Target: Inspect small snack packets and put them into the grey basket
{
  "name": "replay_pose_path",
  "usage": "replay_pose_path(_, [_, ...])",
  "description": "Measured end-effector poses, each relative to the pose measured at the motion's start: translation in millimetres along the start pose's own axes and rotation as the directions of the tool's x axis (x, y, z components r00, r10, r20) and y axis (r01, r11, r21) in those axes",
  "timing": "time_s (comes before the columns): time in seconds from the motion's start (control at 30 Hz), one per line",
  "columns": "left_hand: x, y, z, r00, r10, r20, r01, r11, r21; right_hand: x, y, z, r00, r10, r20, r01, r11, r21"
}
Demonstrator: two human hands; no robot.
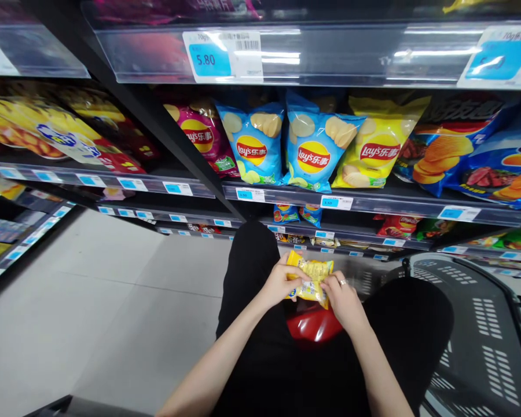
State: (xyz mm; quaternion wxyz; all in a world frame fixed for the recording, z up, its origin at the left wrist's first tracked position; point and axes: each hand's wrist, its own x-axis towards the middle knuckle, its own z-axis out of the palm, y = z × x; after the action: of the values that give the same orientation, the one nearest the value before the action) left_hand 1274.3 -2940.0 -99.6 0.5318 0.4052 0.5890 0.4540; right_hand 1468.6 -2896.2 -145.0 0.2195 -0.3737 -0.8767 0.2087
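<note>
Between my knees I hold a small yellow snack bag [316, 270], low in front of the shelves. My left hand [282, 279] grips its left side, thumb lying across the front. At the bag's right edge, the fingers of my right hand [341, 294], which wears a ring, are closed on the packaging. Print on the bag is too small to read. Beneath it shows a glossy red surface [315, 324], partly hidden by my hands and legs; I cannot make out what it is.
Ahead, a shelf holds blue chip bags [259, 145], a yellow chip bag [380, 145] and other snacks. Price labels [223, 57] line the shelf edges. A grey shopping basket [455, 313] stands at my right. Pale floor [147, 301] stretches to the left.
</note>
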Motion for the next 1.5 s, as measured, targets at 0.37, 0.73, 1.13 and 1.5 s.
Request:
replay_pose_path(0.37, [-6.4,2.2,-12.8,0.987,0.071,-0.145,-0.067,0.997,0.029,-3.8,-14.6,-12.4,0.967,-0.248,-0.051,0.247,0.969,-0.025])
replay_pose_path(0.73, [-6.9,6.6,-1.4,0.938,0.258,-0.233,-0.233,0.964,0.129,7.8,-23.8,10.0,0.832,0.491,0.260,-0.413,0.233,0.880])
replay_pose_path(1.13, [5.7,-5.4,-9.3,0.982,-0.110,-0.156,0.061,0.956,-0.288,6.4,-14.7,8.2,0.847,0.375,0.377,-0.460,0.160,0.873])
replay_pose_path(1.5, [1.2,-9.5,-13.9,0.926,-0.379,-0.008,0.327,0.811,-0.486,10.5,-16.9,12.3,0.827,0.444,0.344,-0.442,0.136,0.887])
